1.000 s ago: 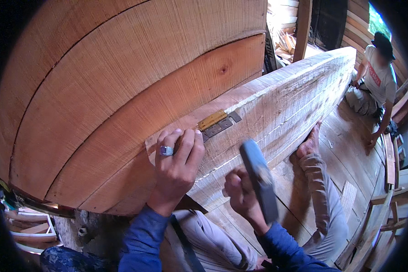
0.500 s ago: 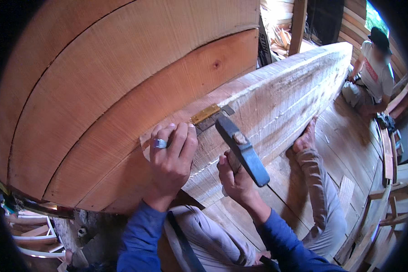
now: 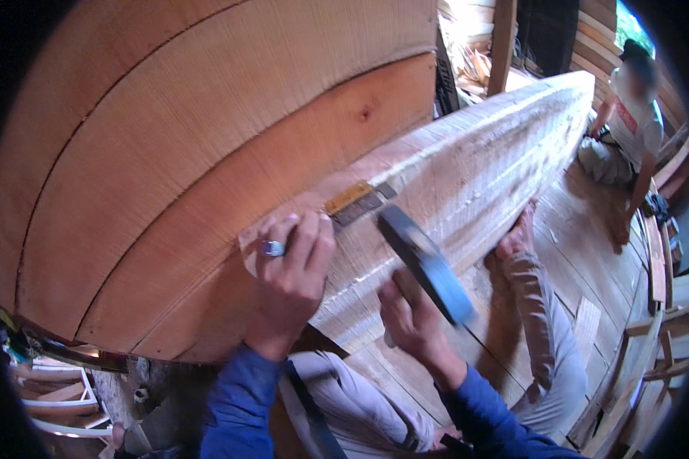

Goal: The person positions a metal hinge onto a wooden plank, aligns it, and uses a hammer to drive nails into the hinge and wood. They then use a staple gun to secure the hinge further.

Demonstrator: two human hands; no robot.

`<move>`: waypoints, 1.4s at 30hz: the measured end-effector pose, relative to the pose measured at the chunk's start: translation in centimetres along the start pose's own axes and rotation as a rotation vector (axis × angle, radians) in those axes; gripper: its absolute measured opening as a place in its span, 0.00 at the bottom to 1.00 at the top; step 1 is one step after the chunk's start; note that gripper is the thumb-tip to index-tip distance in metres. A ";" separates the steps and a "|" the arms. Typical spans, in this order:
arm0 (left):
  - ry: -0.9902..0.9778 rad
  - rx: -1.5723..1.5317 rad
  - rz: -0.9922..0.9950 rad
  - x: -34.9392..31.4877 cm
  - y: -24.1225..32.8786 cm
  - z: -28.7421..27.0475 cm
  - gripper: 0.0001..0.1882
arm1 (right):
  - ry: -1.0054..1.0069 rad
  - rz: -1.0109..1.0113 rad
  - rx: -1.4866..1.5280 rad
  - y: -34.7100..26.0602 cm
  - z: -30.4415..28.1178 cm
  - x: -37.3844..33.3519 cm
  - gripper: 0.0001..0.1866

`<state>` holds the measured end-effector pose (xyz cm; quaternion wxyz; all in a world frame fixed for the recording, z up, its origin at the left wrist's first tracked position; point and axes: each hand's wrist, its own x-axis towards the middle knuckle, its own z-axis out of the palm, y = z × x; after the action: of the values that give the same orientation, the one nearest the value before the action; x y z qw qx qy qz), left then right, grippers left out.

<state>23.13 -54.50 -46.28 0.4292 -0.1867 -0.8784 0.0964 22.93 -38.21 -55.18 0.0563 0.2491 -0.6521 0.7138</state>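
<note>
In my right hand, the fingers are wrapped round the short-looking handle of a hammer. Its long dark head is blurred and lifted clear of the board, close to a hinge-like metal piece. That piece, part brass and part dark metal, lies across the top edge of a thick pale wooden board. My left hand, with a ring on it, bends over the board's near end. Its fingers are pressed together, the fingertips against the end of the metal piece; what sits under them is hidden.
A large curved form of wooden planks rises behind the board at left. My bare foot rests against the board on the plank floor. Another person crouches at far right. Wooden strips lie along the right side.
The hammer and my right hand have swung slightly down and right, away from the metal piece. My left hand has barely shifted. The other person's arm now reaches lower toward the floor.
</note>
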 end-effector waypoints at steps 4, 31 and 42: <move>0.014 0.007 -0.017 0.5 -0.2 -0.1 0.11 | 0.010 -0.088 0.062 2.1 0.6 0.6 0.15; 0.016 -0.013 -0.036 0.8 0.0 0.2 0.13 | -0.051 0.043 0.017 2.0 -0.1 1.2 0.12; 0.043 -0.010 -0.051 0.5 0.2 0.2 0.13 | -0.054 -0.079 -0.042 0.1 -0.6 0.7 0.12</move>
<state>22.71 -54.07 -46.14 0.4494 -0.1682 -0.8739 0.0771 22.14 -37.85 -54.95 0.0719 0.2927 -0.6579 0.6901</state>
